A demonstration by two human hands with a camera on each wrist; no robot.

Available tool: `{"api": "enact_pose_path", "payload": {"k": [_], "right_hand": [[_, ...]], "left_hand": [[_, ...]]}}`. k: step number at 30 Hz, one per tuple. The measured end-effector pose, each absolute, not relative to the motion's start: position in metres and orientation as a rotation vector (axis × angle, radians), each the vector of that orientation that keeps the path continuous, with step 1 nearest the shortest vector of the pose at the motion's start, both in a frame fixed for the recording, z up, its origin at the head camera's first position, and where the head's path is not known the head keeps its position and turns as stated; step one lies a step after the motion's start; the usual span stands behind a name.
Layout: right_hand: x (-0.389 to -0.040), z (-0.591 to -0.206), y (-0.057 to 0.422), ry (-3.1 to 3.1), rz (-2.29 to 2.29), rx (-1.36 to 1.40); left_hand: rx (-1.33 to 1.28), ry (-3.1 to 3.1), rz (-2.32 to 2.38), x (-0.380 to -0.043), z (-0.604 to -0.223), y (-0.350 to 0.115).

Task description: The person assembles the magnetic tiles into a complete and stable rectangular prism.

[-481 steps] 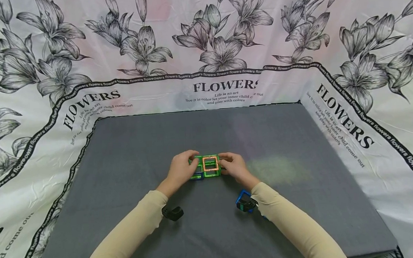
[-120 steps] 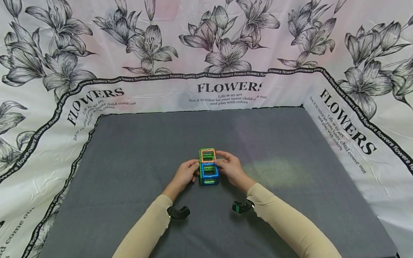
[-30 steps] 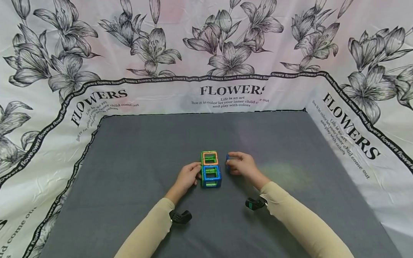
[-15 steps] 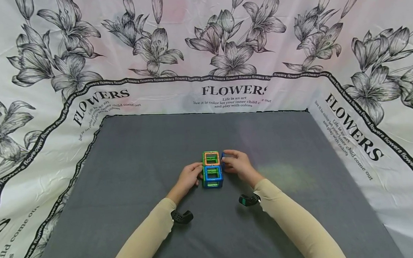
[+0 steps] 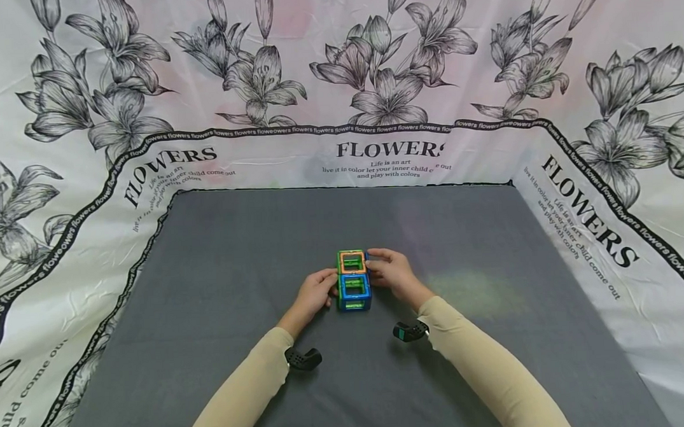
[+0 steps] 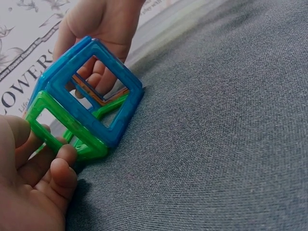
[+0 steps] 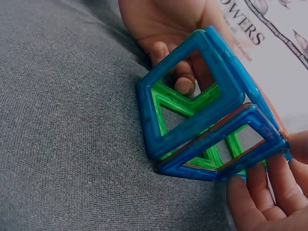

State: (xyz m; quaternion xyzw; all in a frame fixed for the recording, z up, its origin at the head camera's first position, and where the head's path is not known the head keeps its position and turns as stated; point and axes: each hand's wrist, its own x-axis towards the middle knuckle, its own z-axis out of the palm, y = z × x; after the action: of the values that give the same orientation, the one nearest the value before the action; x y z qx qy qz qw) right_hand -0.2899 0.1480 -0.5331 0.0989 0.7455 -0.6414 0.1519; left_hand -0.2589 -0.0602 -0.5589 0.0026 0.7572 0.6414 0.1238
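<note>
A two-cube block of magnetic tiles stands on the grey cloth, with an orange tile point(image 5: 365, 262) on top of the far cube and a blue tile point(image 5: 355, 297) on top of the near one. My left hand point(image 5: 313, 292) holds the block's left side, thumb and fingers on a green tile point(image 6: 72, 124) in the left wrist view. On the far right side, my right hand point(image 5: 397, 276) pinches another blue tile point(image 7: 192, 172), which stands upright against the block. The right wrist view shows green tiles inside the frames; the far face is hidden.
Grey cloth point(image 5: 234, 243) covers the table around the block. White flower-printed fabric point(image 5: 294, 158) rises at the back and both sides. A black wrist camera point(image 5: 304, 360) sits on the left wrist, another point(image 5: 410, 331) on the right.
Sixteen seconds ago the tiles formed a lower, wider green shape with an orange tile. A second ago my right hand held a blue tile apart on the right; it now meets the block's side.
</note>
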Motion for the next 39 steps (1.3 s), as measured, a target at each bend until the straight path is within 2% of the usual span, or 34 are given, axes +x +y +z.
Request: {"api": "enact_pose_path", "payload": {"k": [18, 39], "right_hand": [[-0.290, -0.539, 0.144, 1.989, -2.034, 0.378], [-0.280, -0.543, 0.138, 2.055, -2.018, 0.394]], "left_hand": [[0.026, 2.233, 1.833, -0.261, -0.563, -0.056], [-0.046, 2.093, 1.926, -0.265, -0.559, -0.060]]}}
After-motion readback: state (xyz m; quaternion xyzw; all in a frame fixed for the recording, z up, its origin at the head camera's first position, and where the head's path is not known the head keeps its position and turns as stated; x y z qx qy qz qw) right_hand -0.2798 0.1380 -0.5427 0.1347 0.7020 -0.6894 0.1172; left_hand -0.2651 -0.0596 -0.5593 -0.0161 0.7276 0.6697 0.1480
